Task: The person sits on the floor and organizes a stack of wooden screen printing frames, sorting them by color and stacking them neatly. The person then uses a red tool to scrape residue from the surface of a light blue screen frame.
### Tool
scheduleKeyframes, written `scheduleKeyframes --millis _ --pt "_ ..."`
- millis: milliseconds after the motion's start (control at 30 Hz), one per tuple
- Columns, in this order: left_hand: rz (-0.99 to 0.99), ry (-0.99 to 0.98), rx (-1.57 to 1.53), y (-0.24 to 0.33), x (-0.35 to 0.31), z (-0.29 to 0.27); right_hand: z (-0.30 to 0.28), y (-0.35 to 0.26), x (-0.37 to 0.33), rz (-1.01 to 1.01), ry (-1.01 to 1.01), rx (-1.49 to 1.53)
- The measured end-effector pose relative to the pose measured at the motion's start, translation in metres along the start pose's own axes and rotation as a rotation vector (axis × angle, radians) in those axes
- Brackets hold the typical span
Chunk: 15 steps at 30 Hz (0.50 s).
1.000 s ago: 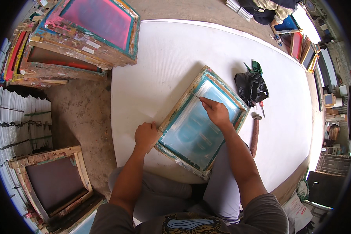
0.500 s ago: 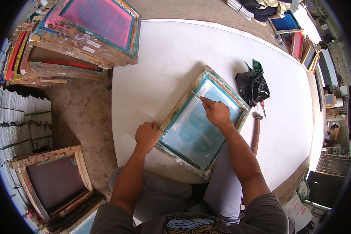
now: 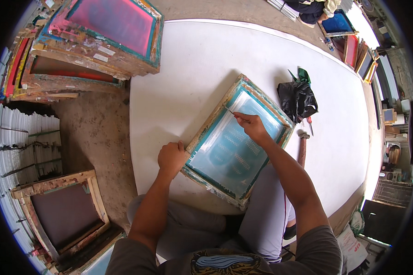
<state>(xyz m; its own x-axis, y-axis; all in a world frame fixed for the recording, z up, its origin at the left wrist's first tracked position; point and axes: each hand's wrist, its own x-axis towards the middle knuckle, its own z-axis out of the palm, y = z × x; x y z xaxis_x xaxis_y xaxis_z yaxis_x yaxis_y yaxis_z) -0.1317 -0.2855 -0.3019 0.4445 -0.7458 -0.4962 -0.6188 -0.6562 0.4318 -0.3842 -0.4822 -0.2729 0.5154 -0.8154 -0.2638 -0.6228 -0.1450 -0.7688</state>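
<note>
A silk-screen printing frame (image 3: 237, 161) with teal-edged, pale blue mesh lies slanted in front of me, its near end by my legs. My left hand (image 3: 172, 158) is closed on the frame's left wooden side. Over the mesh, my right hand (image 3: 249, 126) pinches a thin metal-tipped tool (image 3: 230, 111); its handle is mostly hidden by my fingers. The tool's tip points at the teal border inside the upper left side. Whether it touches cannot be made out.
The frame rests on a white table (image 3: 188, 59). Right of it lie a black plastic bag (image 3: 297, 101), a red-handled tool (image 3: 310, 123) and a hammer (image 3: 303, 149). Stacked screens (image 3: 101, 50) rise at the upper left. Another person (image 3: 313, 10) is at the far right.
My right hand has shifted slightly left and turned a little, with the tool still pinched in it. My left hand stays on the frame's side.
</note>
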Motion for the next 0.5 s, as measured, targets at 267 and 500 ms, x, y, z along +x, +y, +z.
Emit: scheduleKeyframes --millis 267,500 --pt "-0.011 -0.005 -0.006 -0.003 0.001 0.000 0.000 -0.003 -0.002 0.360 -0.097 0.303" --pt "0.002 -0.007 -0.005 0.004 -0.003 -0.008 0.012 0.028 -0.004 -0.212 0.136 -0.231"
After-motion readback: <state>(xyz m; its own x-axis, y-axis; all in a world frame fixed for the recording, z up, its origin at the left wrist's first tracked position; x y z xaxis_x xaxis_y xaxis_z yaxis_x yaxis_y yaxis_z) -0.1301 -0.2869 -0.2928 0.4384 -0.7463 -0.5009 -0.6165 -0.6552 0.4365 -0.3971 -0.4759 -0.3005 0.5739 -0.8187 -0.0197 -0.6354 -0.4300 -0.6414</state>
